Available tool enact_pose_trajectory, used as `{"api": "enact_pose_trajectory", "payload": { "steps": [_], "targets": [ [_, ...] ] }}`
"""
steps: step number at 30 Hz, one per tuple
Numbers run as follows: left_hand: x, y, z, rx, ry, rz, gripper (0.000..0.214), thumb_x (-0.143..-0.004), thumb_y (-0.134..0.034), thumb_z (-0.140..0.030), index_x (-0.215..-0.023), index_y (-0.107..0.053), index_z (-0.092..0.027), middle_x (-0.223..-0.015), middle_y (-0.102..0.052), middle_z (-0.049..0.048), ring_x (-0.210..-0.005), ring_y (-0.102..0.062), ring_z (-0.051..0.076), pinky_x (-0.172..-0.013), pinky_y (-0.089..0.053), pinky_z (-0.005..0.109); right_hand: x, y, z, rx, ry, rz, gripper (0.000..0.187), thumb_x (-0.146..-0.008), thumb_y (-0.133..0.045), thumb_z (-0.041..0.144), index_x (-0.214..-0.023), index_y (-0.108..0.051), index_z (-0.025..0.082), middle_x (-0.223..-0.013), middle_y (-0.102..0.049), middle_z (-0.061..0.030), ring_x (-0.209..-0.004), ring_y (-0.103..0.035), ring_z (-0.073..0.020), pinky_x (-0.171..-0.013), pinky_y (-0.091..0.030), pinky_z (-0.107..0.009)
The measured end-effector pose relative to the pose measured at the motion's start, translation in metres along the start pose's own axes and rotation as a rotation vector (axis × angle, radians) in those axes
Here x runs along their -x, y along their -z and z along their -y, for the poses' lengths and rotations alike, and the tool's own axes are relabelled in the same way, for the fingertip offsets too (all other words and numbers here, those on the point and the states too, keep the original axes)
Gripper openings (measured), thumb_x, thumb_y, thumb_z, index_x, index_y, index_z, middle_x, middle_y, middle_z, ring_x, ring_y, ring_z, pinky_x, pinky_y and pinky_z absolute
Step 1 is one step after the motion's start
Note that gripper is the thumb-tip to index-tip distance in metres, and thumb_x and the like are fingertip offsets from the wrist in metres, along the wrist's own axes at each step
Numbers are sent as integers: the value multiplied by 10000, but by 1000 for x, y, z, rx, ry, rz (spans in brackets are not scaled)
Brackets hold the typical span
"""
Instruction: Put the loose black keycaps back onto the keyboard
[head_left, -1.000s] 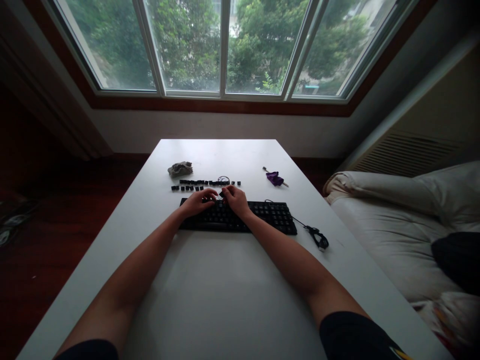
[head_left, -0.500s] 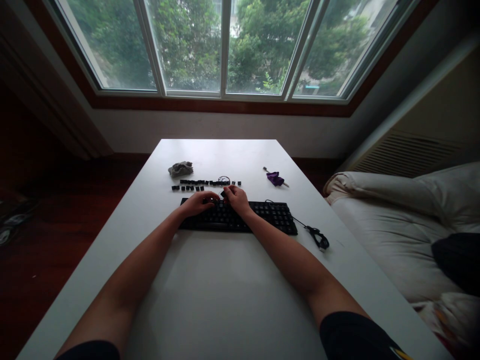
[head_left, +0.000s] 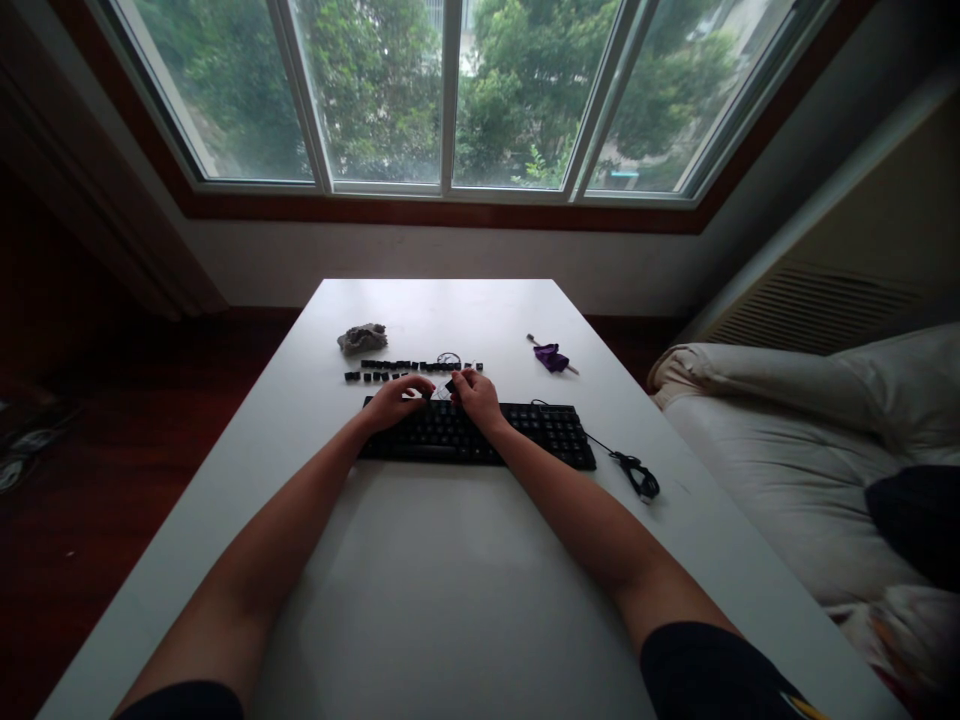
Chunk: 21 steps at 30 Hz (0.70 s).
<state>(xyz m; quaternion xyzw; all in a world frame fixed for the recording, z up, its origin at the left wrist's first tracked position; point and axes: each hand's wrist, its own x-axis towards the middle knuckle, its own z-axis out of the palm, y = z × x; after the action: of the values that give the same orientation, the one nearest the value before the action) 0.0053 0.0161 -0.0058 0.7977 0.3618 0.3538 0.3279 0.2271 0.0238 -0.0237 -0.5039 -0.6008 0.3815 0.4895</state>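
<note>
A black keyboard (head_left: 555, 430) lies across the white table, under both of my hands. My left hand (head_left: 395, 402) is over its upper left part, thumb and forefinger pinched around a small black keycap (head_left: 427, 394). Close beside it, my right hand (head_left: 478, 398) grips a small black-handled tool (head_left: 451, 386) with thin pale wires pointing left, which looks like a keycap puller. Behind the hands, loose black keycaps (head_left: 386, 365) stand in two rows, the nearer row partly hidden by my left hand. A thin wire loop (head_left: 448, 356) rises at the far row.
A crumpled grey cloth (head_left: 361, 338) lies at the back left of the table. At the back right is a purple cloth (head_left: 551, 357) with a small brush (head_left: 530, 338). The keyboard's coiled cable (head_left: 637, 478) rests on the right, near a pale sofa (head_left: 757, 430).
My left hand has lifted slightly from the keys, and a keycap now shows between its fingers. The wires of the tool in my right hand show more clearly between the hands.
</note>
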Motion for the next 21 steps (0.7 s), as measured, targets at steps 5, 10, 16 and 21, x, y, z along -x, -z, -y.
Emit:
{"api": "enact_pose_trajectory", "payload": {
  "steps": [5, 10, 16, 21],
  "targets": [
    [-3, 1, 3, -35, 42, -227, 214, -866, -641, -268, -1061, -703, -208, -1068, -746, 63, -937, -682, 195, -858, -554, 345, -1, -2, -4, 30, -1, 8, 394, -915, -535, 603, -857, -598, 219, -652, -678, -1, -577, -694, -180, -567, -549, -267],
    [-5, 12, 14, -227, 77, -329, 367, -867, -623, -235, -1230, -676, -245, -1069, -754, 42, -900, -691, 187, -884, -537, 362, -3, -4, -8, 47, 7, 14, 374, -926, -531, 580, -864, -610, 219, -673, -696, -3, -588, -698, -174, -593, -551, -267],
    [-4, 31, 26, -416, 201, -343, 351, -840, -602, -200, -1169, -723, -223, -1120, -745, 64, -957, -676, 229, -911, -533, 382, -2, -4, -3, 49, 5, 13, 354, -936, -535, 555, -854, -617, 221, -678, -702, 0, -594, -702, -169, -608, -545, -264],
    [-16, 28, 25, -498, 136, -253, 322, -853, -575, -190, -1130, -734, -230, -1099, -739, 59, -953, -662, 230, -946, -505, 386, 0, -3, 0, 58, 10, 14, 331, -941, -537, 527, -849, -618, 220, -638, -687, 8, -573, -691, -163, -606, -534, -256]
  ]
}}
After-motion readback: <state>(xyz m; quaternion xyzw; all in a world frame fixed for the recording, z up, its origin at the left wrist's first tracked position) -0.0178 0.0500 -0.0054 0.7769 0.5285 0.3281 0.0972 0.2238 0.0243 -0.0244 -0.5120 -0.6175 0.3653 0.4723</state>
